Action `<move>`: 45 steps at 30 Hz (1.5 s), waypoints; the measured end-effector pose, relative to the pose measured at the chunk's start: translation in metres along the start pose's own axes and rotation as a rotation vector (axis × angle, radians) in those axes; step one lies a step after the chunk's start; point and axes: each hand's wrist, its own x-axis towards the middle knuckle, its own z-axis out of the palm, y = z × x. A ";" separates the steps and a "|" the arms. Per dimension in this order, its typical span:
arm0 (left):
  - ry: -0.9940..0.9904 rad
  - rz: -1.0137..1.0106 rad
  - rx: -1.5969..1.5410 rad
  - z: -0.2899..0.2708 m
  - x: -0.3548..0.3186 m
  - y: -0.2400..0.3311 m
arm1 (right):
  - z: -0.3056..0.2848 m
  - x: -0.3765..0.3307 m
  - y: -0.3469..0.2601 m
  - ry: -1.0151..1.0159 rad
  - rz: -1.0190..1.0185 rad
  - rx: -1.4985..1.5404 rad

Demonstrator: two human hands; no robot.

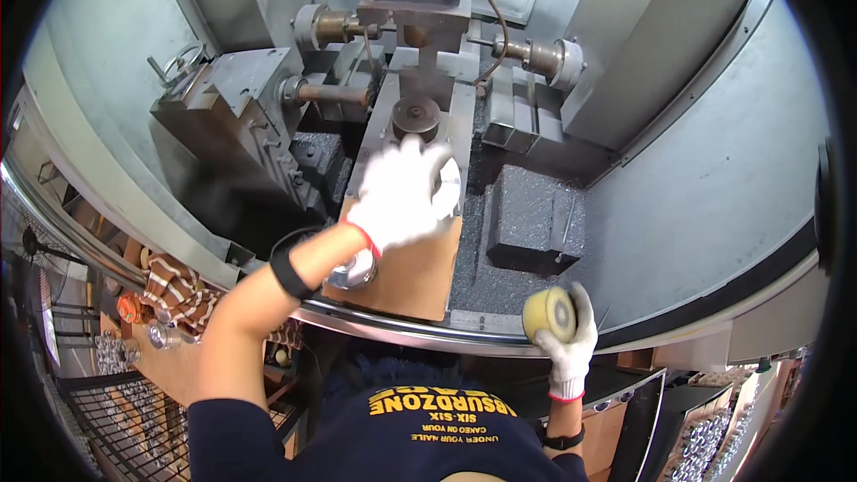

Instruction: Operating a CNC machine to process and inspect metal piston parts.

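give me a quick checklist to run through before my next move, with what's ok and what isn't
1. Both hands gloved: ok, on left hand and right hand alike.
2. Yellow roll secure: ok, it sits in the right hand's grip.
3. Left hand's hold on the pale round part: cannot tell, blur hides the fingers.
4. Left hand away from the round metal disc: not ok, it is right at the disc's near edge.
5. Board cleared: not ok, a shiny metal part sits near the left wrist.
6. Machine stopped: cannot tell from one still picture.
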 end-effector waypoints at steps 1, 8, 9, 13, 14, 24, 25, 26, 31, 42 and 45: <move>-0.024 0.013 -0.039 0.005 -0.023 0.008 | 0.004 0.005 -0.002 -0.016 0.001 -0.006; -0.356 0.044 -0.037 0.031 -0.084 0.020 | 0.039 0.004 -0.016 -0.205 -0.111 -0.006; -0.348 0.041 -0.053 0.032 -0.088 0.019 | 0.045 -0.003 -0.018 -0.204 -0.086 0.069; 0.132 0.186 -0.200 0.023 -0.116 0.020 | 0.062 -0.031 -0.035 -0.151 -0.209 -0.098; 0.073 0.141 -0.335 0.019 -0.129 0.019 | 0.067 -0.037 -0.042 -0.150 -0.357 -0.216; -0.985 -0.824 -2.671 0.064 -0.259 -0.010 | 0.085 -0.109 0.034 -0.225 0.356 0.131; -0.884 -0.960 -2.716 0.067 -0.273 -0.017 | 0.064 -0.125 0.053 0.060 0.326 0.118; -0.795 -0.989 -2.671 0.068 -0.284 -0.027 | 0.046 -0.131 0.074 0.310 0.362 0.094; -0.419 -1.271 -2.536 0.062 -0.313 -0.065 | -0.029 -0.107 0.143 0.821 0.088 -0.261; -0.315 -1.145 -2.632 0.035 -0.340 -0.090 | 0.012 -0.067 0.015 0.848 -0.472 -0.150; -0.351 -0.947 -2.669 0.036 -0.349 -0.097 | 0.066 -0.047 -0.042 0.418 -0.629 -0.094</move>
